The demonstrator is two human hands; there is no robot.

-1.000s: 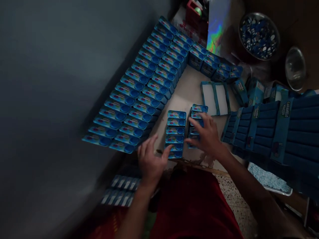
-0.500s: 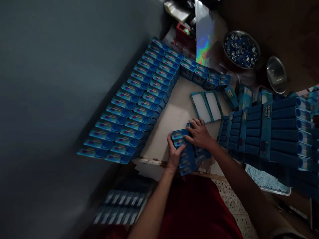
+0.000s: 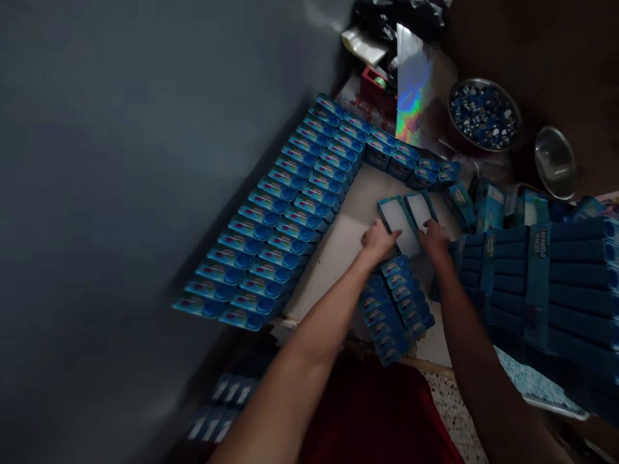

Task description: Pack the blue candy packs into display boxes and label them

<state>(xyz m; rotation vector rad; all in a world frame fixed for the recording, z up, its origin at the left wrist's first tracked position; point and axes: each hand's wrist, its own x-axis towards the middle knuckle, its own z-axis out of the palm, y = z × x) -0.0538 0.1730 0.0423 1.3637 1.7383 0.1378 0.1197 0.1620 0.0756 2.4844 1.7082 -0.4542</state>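
Two shallow blue boxes with white insides lie side by side on the pale tabletop. My left hand [image 3: 378, 240], slightly blurred, grips the near left side of the left open box [image 3: 397, 216], its thumb over the white inside. At the near end of the right open box [image 3: 418, 207], my right hand [image 3: 435, 241] holds the edge with bent fingers. Just below my hands stand two short rows of small blue boxes: a left row [image 3: 384, 319] and a right row [image 3: 407, 293]. My left forearm partly covers the tabletop.
A long double row of small blue cartons [image 3: 275, 212] lines the wall side. Stacked blue boxes [image 3: 570, 277] rise at right. Behind are a metal bowl of blue-and-white pieces [image 3: 483, 116], another metal bowl [image 3: 554, 161] and a red tape dispenser [image 3: 377, 87]. A tray of pale-blue pieces [image 3: 536, 380] sits lower right.
Both hands have left the small blue boxes near the table's front edge and moved farther out to the two open boxes. The view has shifted, so the scene sits lower and further right.
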